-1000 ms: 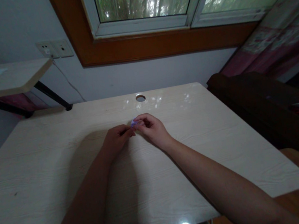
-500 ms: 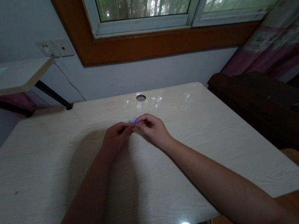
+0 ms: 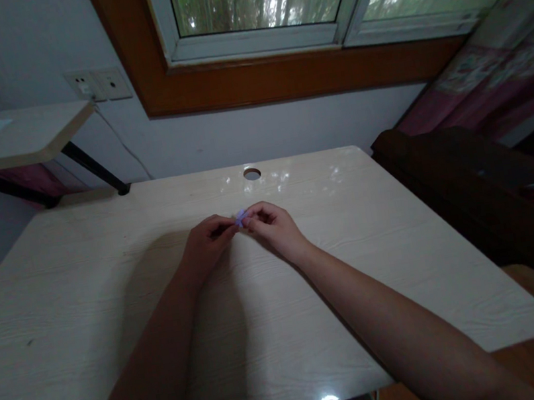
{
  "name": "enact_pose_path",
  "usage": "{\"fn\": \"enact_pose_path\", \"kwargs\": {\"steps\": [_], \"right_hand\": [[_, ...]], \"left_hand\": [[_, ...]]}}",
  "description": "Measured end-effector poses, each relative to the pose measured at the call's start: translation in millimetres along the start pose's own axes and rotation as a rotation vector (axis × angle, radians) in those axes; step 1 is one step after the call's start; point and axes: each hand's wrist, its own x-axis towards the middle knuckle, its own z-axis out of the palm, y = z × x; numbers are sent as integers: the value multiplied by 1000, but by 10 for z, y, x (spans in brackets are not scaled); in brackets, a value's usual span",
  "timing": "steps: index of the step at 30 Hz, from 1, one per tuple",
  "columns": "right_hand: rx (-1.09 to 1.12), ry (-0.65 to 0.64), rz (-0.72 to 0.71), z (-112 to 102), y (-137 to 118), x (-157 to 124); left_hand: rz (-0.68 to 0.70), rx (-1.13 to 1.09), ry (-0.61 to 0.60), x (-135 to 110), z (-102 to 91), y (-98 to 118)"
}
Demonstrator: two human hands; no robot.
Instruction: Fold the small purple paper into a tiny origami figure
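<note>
- Our left hand (image 3: pixel 205 244), nearly closed, pinched the purple piece (image 3: pixel 240 217).
- Our right hand (image 3: pixel 278 230) pinched its right side likewise.
- We held it over the counter (image 3: pixel 352 234).

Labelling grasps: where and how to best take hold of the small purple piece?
Likely the exposed far edge of the purple piece, pinched from the far side, slightly above: the left grip crowds its left, the right grip its right. Full shape hidden.
</note>
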Motion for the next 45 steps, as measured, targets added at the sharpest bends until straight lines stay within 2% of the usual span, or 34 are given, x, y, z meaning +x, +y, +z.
{"fn": "enact_pose_path", "kwargs": {"steps": [6,11,16,24,32,35,40,45], "right_hand": [[24,2,27,6,-15,15],[3,-9,33,4,-33,12],[34,-27,-30,6,-20,14],[65,-66,-74,-6,43,29],[35,-98,-95,1,16,7],[49,-75,-100,3,29,7],[58,-18,-89,2,12,-14],[10,38,-90,2,-28,-50]], "left_hand": [[75,22,19,32,-17,-10],[128,42,80,45,-11,-79],[133,72,106,24,-7,-60],[0,-119,47,-13,4,12],[-42,-98,35,-21,15,-5],[-68,-96,20,-20,21,29],[-203,-189,8,-41,22,107],[-234,-198,-82,-52,12,142]]}}
